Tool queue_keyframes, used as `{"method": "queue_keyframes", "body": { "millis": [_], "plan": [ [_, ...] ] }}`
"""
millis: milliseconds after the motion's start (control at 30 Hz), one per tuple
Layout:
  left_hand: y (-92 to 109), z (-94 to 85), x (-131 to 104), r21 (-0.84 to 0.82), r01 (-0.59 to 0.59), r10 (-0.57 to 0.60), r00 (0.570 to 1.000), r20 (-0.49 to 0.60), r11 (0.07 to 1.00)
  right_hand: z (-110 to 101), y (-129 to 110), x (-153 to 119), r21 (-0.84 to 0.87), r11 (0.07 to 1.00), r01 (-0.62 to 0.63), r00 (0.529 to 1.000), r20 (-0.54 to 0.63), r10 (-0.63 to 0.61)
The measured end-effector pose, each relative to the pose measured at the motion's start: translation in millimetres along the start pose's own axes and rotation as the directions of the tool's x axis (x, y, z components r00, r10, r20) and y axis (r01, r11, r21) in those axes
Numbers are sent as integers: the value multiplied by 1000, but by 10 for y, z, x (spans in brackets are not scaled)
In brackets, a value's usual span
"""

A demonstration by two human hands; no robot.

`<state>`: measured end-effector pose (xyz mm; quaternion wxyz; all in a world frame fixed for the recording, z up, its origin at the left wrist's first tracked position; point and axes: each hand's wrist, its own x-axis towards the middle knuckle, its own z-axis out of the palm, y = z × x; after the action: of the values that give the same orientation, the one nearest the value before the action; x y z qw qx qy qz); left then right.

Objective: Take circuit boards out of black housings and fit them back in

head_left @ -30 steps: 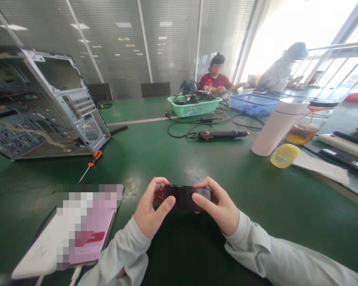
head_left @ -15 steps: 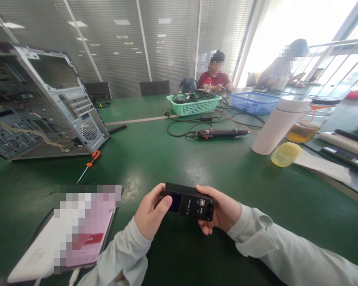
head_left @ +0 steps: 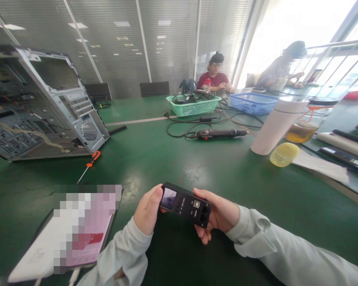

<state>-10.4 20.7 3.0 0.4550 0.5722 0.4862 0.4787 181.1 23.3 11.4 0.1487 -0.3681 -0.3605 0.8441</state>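
Gripping a black boxy device point(head_left: 185, 207) by its two ends above the tabletop point(head_left: 155, 159), the left hand point(head_left: 148, 208) and the right hand point(head_left: 219, 210) both close on it. To the left lie a white slab point(head_left: 35, 254) and a pink-screened phone point(head_left: 85, 254) (partly blurred out), with an orange-handled screwdriver point(head_left: 92, 160) and an open computer case point(head_left: 77, 109) beyond. Ahead are a corded black tool point(head_left: 222, 134) and a green basket point(head_left: 193, 109) of cables point(head_left: 191, 96), while a pale bottle point(head_left: 271, 129) partly hides a blue basket point(head_left: 247, 106) and a jar point(head_left: 302, 132)

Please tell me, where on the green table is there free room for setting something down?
Two patches of green table look bare: between the black device and the corded tool, and between the right sleeve and the yellow item. Crowded: around the green basket, the computer case and the pink-screened phone.
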Motion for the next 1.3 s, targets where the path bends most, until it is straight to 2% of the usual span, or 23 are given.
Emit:
{"method": "queue_keyframes", "body": {
  "millis": [100,167,300,433,500,567,633,667,733,1000,1100,1200,1300],
  "plan": [
    [-9,-21,25,-14,-2,3,999,35,1000,0,19,14,-21,1000,22,999,28,-21],
    [-41,-40,40,-44,33,-32,999,32,998,-6,37,34,-29,995,97,995,-30,-98],
    [-87,-52,70,-92,124,-121,992,35,988,-42,64,70,-70,955,287,931,-213,-296],
    [-80,-33,82,8,110,-110,992,61,994,-89,81,67,-150,914,377,875,-266,-404],
    [-78,-26,77,42,64,-67,995,68,997,-104,99,65,-267,854,447,804,-297,-514],
    [-85,-24,68,52,24,-31,991,128,998,-114,124,71,-433,741,514,696,-294,-655],
    [-101,-24,59,52,-2,-8,981,195,999,-124,144,84,-578,598,555,577,-251,-777],
    [-110,-24,55,48,-7,-3,976,218,999,-132,149,92,-629,537,562,532,-222,-817],
    [-122,-23,46,30,-15,7,971,237,999,-149,146,103,-695,454,557,477,-179,-860],
    [-88,-40,31,19,-31,27,976,218,999,-176,133,112,-742,403,535,436,-166,-885],
    [-80,-44,50,25,-5,0,980,201,1000,-168,153,120,-754,395,525,436,-161,-886],
    [-86,-39,73,28,3,-8,986,164,1000,-163,155,123,-753,410,514,457,-164,-874],
    [-107,-45,89,67,-41,32,992,118,997,-155,152,123,-732,463,500,514,-180,-839]
  ]
}}
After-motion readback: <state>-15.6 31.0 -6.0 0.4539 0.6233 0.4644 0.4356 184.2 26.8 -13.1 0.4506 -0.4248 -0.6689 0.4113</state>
